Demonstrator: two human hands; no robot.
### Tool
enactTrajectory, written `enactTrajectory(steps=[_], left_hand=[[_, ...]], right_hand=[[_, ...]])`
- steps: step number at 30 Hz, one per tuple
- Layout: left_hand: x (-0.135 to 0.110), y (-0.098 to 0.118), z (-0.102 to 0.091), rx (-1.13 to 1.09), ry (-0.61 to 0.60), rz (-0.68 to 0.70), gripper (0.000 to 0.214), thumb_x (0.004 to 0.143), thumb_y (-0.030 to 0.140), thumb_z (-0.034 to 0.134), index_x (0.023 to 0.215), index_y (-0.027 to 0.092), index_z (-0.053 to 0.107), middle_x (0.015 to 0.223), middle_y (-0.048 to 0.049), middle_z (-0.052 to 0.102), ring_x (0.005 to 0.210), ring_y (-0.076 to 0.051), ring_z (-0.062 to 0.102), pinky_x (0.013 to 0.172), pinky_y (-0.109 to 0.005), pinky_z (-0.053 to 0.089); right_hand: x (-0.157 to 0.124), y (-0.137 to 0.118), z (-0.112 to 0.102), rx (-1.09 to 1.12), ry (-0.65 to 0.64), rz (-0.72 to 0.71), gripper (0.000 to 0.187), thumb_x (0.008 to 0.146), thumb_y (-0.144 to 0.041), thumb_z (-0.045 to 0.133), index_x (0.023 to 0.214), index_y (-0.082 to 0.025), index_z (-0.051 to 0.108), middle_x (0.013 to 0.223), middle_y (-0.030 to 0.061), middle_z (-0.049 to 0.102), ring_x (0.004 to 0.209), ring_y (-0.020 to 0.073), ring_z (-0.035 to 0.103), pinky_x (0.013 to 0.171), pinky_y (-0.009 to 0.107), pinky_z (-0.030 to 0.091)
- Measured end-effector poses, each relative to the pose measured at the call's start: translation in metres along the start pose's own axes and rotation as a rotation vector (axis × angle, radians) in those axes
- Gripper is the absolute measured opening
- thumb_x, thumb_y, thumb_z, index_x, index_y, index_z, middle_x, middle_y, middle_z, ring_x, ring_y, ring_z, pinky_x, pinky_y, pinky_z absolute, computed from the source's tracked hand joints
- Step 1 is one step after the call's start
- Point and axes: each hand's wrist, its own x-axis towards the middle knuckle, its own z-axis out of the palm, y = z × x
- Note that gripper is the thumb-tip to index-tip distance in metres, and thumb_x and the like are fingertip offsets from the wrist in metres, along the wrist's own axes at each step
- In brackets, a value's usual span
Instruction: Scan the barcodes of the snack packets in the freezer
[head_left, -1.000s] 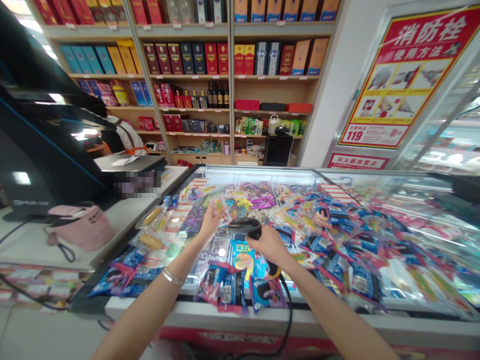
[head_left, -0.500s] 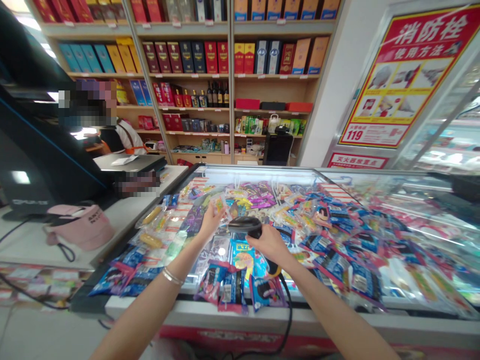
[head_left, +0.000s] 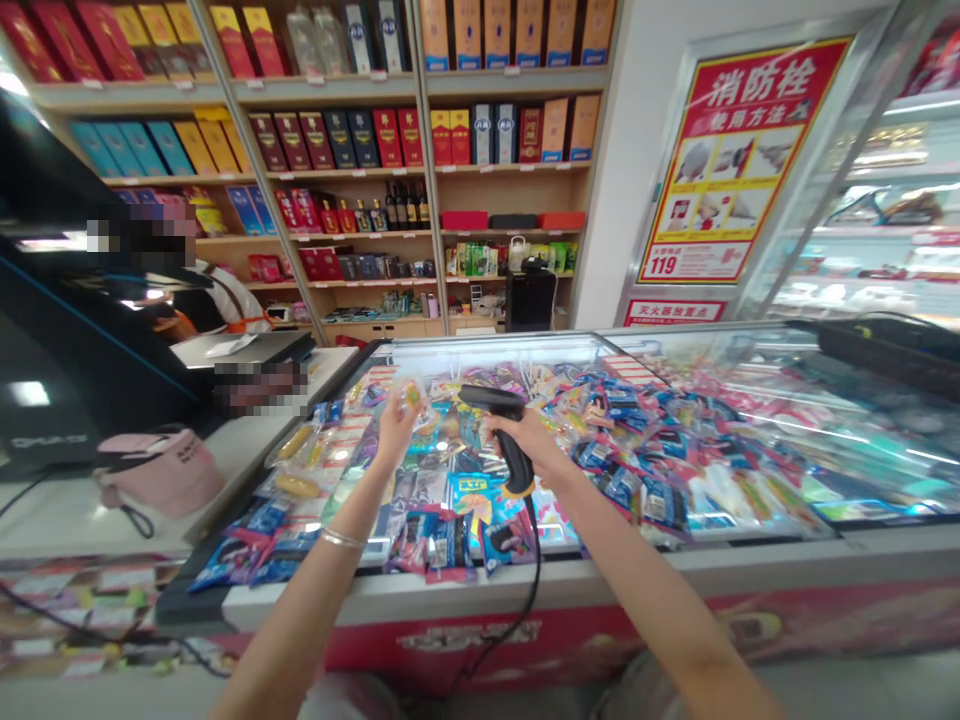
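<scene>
My left hand is closed on a small clear-wrapped snack packet, lifted above the freezer's glass top. My right hand grips a black corded barcode scanner, its head pointing left toward the packet. The scanner and packet are apart. Below them, blue-and-pink snack packets lie along the front edge of the glass. A larger heap of blue packets spreads to the right of my right hand. Clear-wrapped yellow corn-like packets lie left of my left arm.
A counter with a pink bag and a black terminal stands at the left. Behind it is a person. Shelves of boxed bottles line the back wall. The scanner's cable hangs over the freezer's front.
The view has swung to the right. The scanner has tilted, so its handle and trigger side now show. Both hands keep hold of their things.
</scene>
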Motion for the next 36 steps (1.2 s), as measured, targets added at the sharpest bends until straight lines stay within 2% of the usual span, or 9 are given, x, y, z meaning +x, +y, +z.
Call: enactTrajectory(steps=[5, 9, 12, 15, 17, 20, 23, 26, 36], left_hand=[[-0.008, 0.033, 0.029, 0.092, -0.027, 0.093, 0.05, 0.068, 0.039, 0.069, 0.111, 0.017, 0.06, 0.083, -0.003, 0.069, 0.066, -0.016, 0.063, 0.061, -0.025, 0.05], [-0.022, 0.064, 0.08, 0.164, -0.21, 0.177, 0.044, 0.071, 0.031, 0.068, 0.112, 0.019, 0.061, 0.086, -0.0025, 0.07, 0.068, -0.017, 0.064, 0.065, -0.027, 0.051], [-0.035, 0.081, 0.127, 0.263, -0.27, 0.273, 0.045, 0.078, 0.025, 0.062, 0.122, 0.021, 0.056, 0.097, -0.0059, 0.07, 0.085, -0.021, 0.065, 0.079, -0.033, 0.051], [-0.055, 0.085, 0.168, 0.383, -0.285, 0.385, 0.045, 0.087, 0.019, 0.047, 0.131, 0.021, 0.05, 0.115, -0.0113, 0.064, 0.105, -0.024, 0.06, 0.092, -0.038, 0.046], [-0.071, 0.082, 0.191, 0.453, -0.372, 0.45, 0.046, 0.09, 0.018, 0.04, 0.136, 0.022, 0.044, 0.125, -0.0129, 0.058, 0.112, -0.024, 0.056, 0.096, -0.039, 0.044], [-0.095, 0.072, 0.215, 0.631, -0.526, 0.491, 0.048, 0.092, 0.031, 0.043, 0.139, 0.024, 0.04, 0.137, -0.0136, 0.048, 0.123, -0.027, 0.047, 0.102, -0.045, 0.038], [-0.112, 0.064, 0.227, 0.807, -0.522, 0.467, 0.052, 0.093, 0.045, 0.038, 0.141, 0.027, 0.037, 0.147, -0.0134, 0.037, 0.134, -0.034, 0.033, 0.105, -0.058, 0.028], [-0.117, 0.061, 0.231, 0.871, -0.51, 0.456, 0.053, 0.094, 0.048, 0.03, 0.144, 0.028, 0.032, 0.15, -0.0125, 0.032, 0.136, -0.034, 0.028, 0.105, -0.061, 0.025], [-0.121, 0.066, 0.233, 0.986, -0.523, 0.471, 0.055, 0.095, 0.047, 0.024, 0.145, 0.028, 0.03, 0.149, -0.0126, 0.032, 0.135, -0.035, 0.029, 0.106, -0.061, 0.025]], right_hand=[[-0.024, -0.032, -0.045, 0.108, 0.151, -0.084, 0.022, 0.063, -0.029, 0.073, 0.074, -0.015, 0.06, 0.052, -0.0006, 0.062, 0.036, 0.01, 0.051, 0.035, 0.02, 0.042], [-0.054, -0.045, -0.1, 0.104, 0.31, -0.142, 0.022, 0.062, -0.029, 0.075, 0.072, -0.015, 0.061, 0.051, -0.0004, 0.062, 0.036, 0.0097, 0.051, 0.034, 0.02, 0.042], [-0.073, -0.043, -0.142, 0.127, 0.446, -0.154, 0.022, 0.061, -0.028, 0.076, 0.068, -0.015, 0.06, 0.05, -0.0003, 0.061, 0.035, 0.0101, 0.05, 0.033, 0.02, 0.042], [-0.085, -0.03, -0.18, 0.192, 0.586, -0.166, 0.02, 0.062, -0.027, 0.075, 0.068, -0.017, 0.059, 0.049, -0.0012, 0.06, 0.035, 0.0102, 0.05, 0.032, 0.02, 0.041], [-0.09, -0.019, -0.2, 0.26, 0.651, -0.147, 0.018, 0.065, -0.026, 0.073, 0.068, -0.017, 0.058, 0.049, -0.0015, 0.06, 0.035, 0.0104, 0.049, 0.031, 0.021, 0.04], [-0.092, -0.004, -0.223, 0.423, 0.674, -0.084, 0.016, 0.068, -0.025, 0.07, 0.069, -0.017, 0.057, 0.051, -0.0019, 0.06, 0.036, 0.0098, 0.05, 0.031, 0.021, 0.042], [-0.093, 0.008, -0.238, 0.618, 0.63, -0.008, 0.015, 0.074, -0.025, 0.066, 0.069, -0.017, 0.055, 0.05, -0.0032, 0.057, 0.036, 0.0084, 0.049, 0.033, 0.019, 0.043], [-0.091, 0.016, -0.248, 0.736, 0.58, 0.049, 0.016, 0.078, -0.026, 0.062, 0.068, -0.018, 0.053, 0.047, -0.0039, 0.054, 0.036, 0.0081, 0.048, 0.034, 0.018, 0.043], [-0.082, 0.023, -0.258, 0.67, 0.594, 0.12, 0.017, 0.081, -0.026, 0.059, 0.069, -0.017, 0.052, 0.05, -0.0025, 0.056, 0.038, 0.0081, 0.05, 0.037, 0.018, 0.044]])
